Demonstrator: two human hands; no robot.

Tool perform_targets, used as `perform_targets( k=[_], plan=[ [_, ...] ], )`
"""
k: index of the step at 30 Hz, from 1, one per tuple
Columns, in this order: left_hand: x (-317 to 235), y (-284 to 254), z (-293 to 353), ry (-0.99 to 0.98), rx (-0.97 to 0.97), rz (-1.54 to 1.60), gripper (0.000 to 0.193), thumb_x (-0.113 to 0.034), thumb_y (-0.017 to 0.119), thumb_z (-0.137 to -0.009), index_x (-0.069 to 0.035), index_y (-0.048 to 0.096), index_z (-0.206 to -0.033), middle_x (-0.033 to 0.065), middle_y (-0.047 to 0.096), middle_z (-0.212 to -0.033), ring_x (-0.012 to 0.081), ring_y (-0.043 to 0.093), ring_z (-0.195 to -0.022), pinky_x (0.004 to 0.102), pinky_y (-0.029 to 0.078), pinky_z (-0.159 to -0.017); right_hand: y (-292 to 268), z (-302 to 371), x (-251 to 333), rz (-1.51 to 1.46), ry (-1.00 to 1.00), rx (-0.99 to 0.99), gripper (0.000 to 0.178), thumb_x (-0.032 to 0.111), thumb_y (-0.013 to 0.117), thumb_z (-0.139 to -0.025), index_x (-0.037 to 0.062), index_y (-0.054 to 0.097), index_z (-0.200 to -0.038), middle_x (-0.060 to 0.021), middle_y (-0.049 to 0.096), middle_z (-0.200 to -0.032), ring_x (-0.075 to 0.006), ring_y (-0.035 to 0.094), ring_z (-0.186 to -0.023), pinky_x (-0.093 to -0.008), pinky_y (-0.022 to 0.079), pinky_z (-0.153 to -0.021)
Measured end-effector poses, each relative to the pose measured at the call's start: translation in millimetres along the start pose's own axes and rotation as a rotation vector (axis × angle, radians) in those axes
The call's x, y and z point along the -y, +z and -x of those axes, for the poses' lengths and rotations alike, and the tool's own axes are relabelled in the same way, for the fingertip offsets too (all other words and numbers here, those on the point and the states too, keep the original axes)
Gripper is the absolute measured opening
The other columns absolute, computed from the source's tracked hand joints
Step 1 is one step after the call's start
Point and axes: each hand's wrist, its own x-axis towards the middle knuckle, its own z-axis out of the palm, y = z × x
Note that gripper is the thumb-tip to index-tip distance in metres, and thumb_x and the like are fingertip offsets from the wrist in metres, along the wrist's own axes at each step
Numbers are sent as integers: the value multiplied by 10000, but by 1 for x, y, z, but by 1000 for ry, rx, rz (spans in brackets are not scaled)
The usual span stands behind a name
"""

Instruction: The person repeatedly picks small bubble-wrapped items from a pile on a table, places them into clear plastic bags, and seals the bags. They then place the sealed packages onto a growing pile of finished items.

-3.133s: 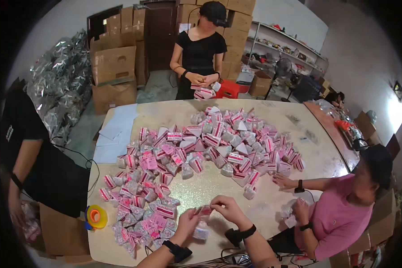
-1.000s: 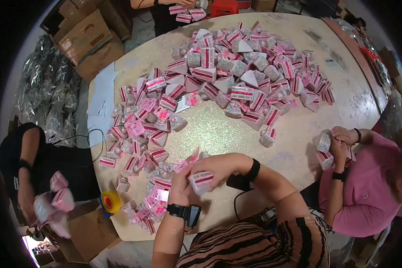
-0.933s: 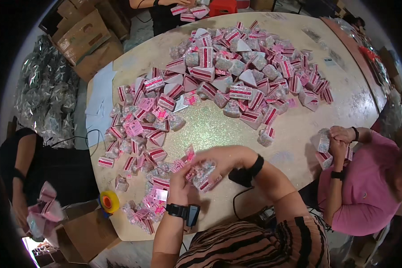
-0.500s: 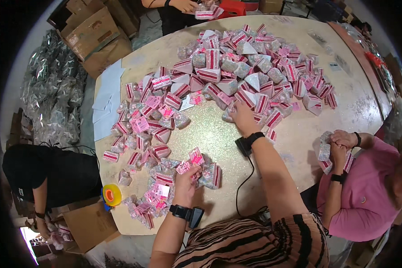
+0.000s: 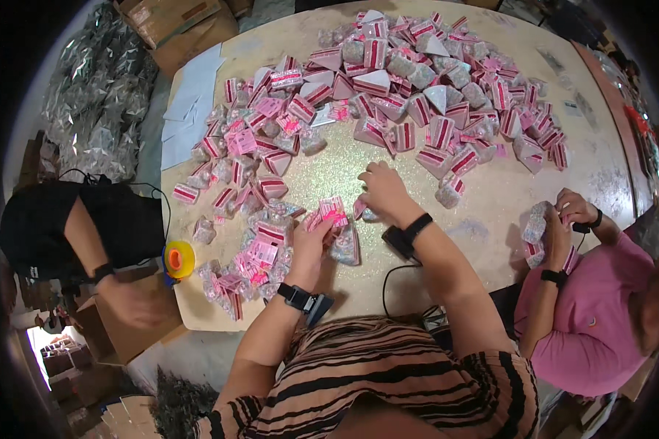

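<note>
My left hand (image 5: 309, 249) is closed around pink printed cards (image 5: 331, 210), fanned out above its fingers. Against that hand lies a clear-wrapped cake-slice-shaped piece (image 5: 346, 247) with silvery beads. To the right, my right hand (image 5: 383, 194) hovers low over the table with fingers apart and loosely bent. Close under its thumb side is another wrapped piece (image 5: 369, 216), partly hidden, pink and silvery; contact is unclear. More cake-slice pieces in pink, white and red layers (image 5: 271, 233) lie beside my left hand, with pink cards among them.
A large heap of wrapped cake slices (image 5: 432, 95) covers the table's far side. White sheets (image 5: 190, 110) lie at the left edge, yellow tape (image 5: 179, 258) below them. A co-worker in pink (image 5: 586, 307) handles pieces at right; another (image 5: 80, 227) reaches over a cardboard box (image 5: 124, 322).
My right hand has drawn back from the heap toward my left hand, fingers spreading. The view has tilted, so the table sits higher. At left, the co-worker's arm has swung over the box.
</note>
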Motion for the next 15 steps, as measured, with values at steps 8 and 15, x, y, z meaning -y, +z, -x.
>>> perform_targets(
  k=[8,15],
  plan=[
    [-6,-2,14,199,2,-239,175,-89,632,-828,17,628,-967,28,642,-858,86,571,-754,227,456,-680,23,-5,7,40,24,191,181,259,726,-664,99,670,-729,-90,627,-767,-262,595,-812,-445,394,-799],
    [-9,-4,27,312,-87,-480,226,-132,659,-806,49,613,-934,75,633,-800,120,550,-719,270,448,-666,-64,47,40,-835,138,206,144,68,686,-760,27,637,-889,28,549,-707,-33,491,-658,-204,393,-569]
  ],
)
